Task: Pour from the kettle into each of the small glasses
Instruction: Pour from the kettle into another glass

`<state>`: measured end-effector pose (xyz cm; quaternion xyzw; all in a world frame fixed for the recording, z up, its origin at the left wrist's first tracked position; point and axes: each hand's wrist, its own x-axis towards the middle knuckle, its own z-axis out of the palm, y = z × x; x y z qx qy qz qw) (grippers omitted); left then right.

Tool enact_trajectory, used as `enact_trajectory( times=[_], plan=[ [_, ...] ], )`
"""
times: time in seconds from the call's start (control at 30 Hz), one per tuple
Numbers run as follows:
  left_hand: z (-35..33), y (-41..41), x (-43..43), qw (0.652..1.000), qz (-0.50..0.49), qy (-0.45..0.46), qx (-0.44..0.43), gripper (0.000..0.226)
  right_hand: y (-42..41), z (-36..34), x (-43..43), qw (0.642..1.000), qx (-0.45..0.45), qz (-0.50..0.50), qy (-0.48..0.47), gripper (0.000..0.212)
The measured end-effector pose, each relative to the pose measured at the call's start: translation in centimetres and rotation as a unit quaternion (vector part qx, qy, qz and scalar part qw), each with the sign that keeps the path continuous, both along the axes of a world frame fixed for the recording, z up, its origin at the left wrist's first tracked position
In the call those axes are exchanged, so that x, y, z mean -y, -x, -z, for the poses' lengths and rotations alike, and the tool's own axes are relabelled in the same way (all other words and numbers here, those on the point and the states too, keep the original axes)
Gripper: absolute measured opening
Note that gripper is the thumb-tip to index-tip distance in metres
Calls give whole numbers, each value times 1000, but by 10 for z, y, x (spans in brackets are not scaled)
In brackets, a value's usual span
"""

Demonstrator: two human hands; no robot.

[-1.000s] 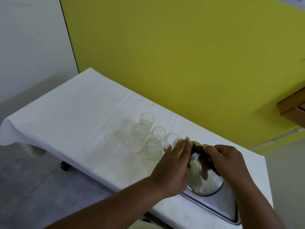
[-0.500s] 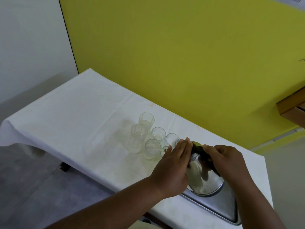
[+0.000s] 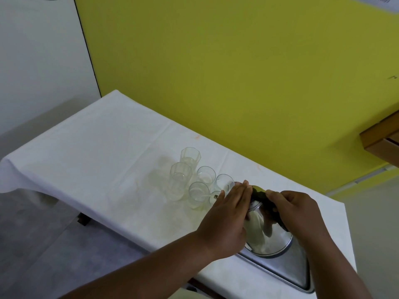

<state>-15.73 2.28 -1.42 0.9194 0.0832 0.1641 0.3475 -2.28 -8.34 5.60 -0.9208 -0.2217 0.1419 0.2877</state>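
The steel kettle (image 3: 266,229) is tipped hard forward over the metal tray (image 3: 287,275), its base lifted and facing the person, its spout end down among the small glasses (image 3: 199,194). The right hand (image 3: 302,214) is wrapped around the dark handle (image 3: 262,194) on the kettle's upper side, carrying the weight and setting the tilt. The left hand (image 3: 226,221) lies flat, fingers together and extended, pressed against the kettle's left flank and lid area; I judge it is there to steady the body and keep the lid from sliding off at this steep angle.

Six glasses stand bunched just beyond the kettle on the white-clothed desk (image 3: 97,152): two taller faceted ones farthest from the kettle, four short round ones closer. The nearest short glass (image 3: 216,196) is mostly hidden behind the left hand's fingers, and a thin pale stream seems to reach it, though I cannot be sure. Clustering them tightly lets the spout move from rim to rim with little travel. Several already seem to hold a little pale liquid; levels are hard to read. The cloth around the glasses looks faintly stained, so drips are a likely risk.
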Motion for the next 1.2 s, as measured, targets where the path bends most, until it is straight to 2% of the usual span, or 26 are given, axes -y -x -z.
enact_trajectory(
  times=[0.17,0.3,0.5,0.63,0.87,0.97,1.07,1.2],
  plan=[
    [-1,1,1,1000,5,-5,1,82,1,7,4,999,-24,14,-28,50],
    [-2,0,3,1000,18,-24,-4,85,6,18,15,992,-67,42,-94,50],
    [-6,-3,8,996,28,-77,23,80,21,27,29,961,-141,83,-222,47],
    [-13,-11,6,993,18,-104,48,77,16,27,28,946,-158,102,-264,46],
    [-29,-33,-14,995,-14,-81,62,76,-5,4,1,955,-132,122,-237,44],
    [-28,-40,-22,997,-20,-55,47,78,-14,-4,-13,969,-95,117,-197,47],
    [-21,-46,-28,998,-26,-51,16,77,-20,-6,-24,981,-78,98,-147,59],
    [-12,-51,-33,999,-26,-32,-17,78,-30,-5,-33,992,-34,79,-87,54]
  ],
)
